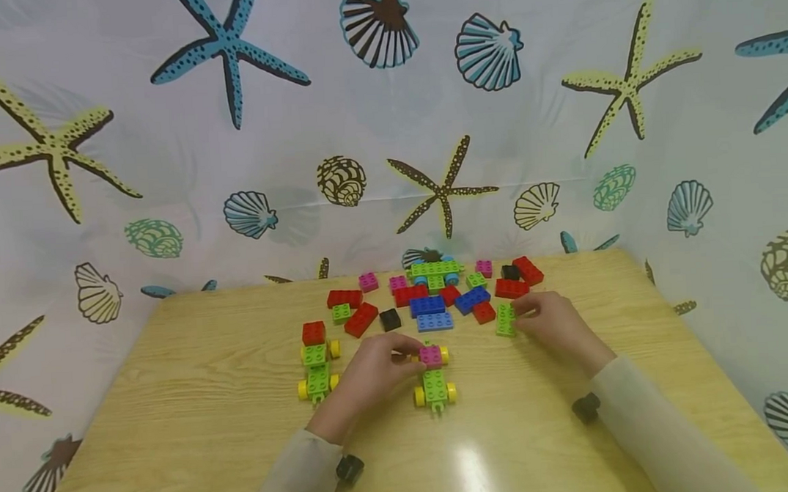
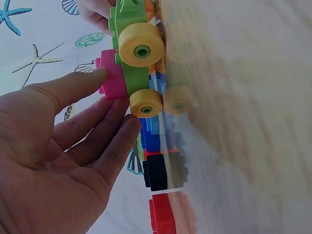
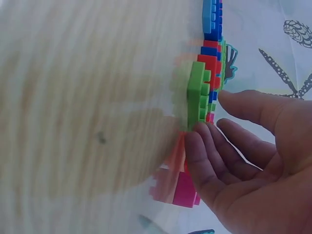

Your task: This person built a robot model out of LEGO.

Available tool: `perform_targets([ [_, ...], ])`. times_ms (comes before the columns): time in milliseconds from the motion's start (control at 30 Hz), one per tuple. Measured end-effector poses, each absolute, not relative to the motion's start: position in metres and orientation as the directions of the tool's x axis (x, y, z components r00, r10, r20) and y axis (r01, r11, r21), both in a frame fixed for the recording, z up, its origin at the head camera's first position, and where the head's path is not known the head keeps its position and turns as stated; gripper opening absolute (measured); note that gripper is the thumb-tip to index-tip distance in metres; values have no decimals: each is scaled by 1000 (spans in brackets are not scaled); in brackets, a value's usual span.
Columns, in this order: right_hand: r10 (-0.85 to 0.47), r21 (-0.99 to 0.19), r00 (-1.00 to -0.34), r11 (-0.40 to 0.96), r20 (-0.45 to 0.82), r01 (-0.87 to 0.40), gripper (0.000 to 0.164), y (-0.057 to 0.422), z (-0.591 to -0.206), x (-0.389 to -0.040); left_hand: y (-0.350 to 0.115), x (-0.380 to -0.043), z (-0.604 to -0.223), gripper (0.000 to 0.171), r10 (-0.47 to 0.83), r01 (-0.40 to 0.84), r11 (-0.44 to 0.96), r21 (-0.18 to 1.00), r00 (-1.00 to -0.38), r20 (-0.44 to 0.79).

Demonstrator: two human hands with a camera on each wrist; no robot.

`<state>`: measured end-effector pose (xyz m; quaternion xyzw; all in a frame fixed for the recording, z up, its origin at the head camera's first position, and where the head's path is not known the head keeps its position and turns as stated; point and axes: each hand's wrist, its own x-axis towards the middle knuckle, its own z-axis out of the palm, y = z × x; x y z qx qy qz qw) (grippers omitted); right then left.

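My left hand (image 1: 379, 368) pinches a pink brick (image 1: 430, 357) between thumb and fingers. The brick sits on one end of a green toy car base (image 1: 434, 385) with yellow wheels (image 2: 141, 45), standing on the table. My right hand (image 1: 559, 328) is at a long light green brick (image 1: 506, 320). In the right wrist view, its fingertips are right at one end of that green brick (image 3: 196, 95), with the thumb spread apart from them. Left of my left hand stands another green wheeled base (image 1: 318, 379), with a red brick (image 1: 314, 332) at its far end.
Loose red, blue, black, pink and green bricks lie toward the back of the wooden table (image 1: 196, 401), among them a blue brick (image 1: 427, 305) and a black brick (image 1: 390, 319). Behind them is a green base with blue wheels (image 1: 435, 269), close to the patterned cloth (image 1: 284, 155).
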<state>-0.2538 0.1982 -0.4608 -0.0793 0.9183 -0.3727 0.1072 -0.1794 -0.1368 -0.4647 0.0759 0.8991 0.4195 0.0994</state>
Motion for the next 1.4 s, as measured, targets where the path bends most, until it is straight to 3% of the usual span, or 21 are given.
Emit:
perform_targets([
  [700, -285, -662, -935, 746, -212, -77, 75, 194, -467, -266, -137, -179, -465, 26, 232, 80, 643, 762, -968, -95],
  [1400, -308, -591, -932, 794, -193, -141, 74, 190, -471, -271, -136, -180, -465, 27, 225, 54, 648, 759, -967, -123],
])
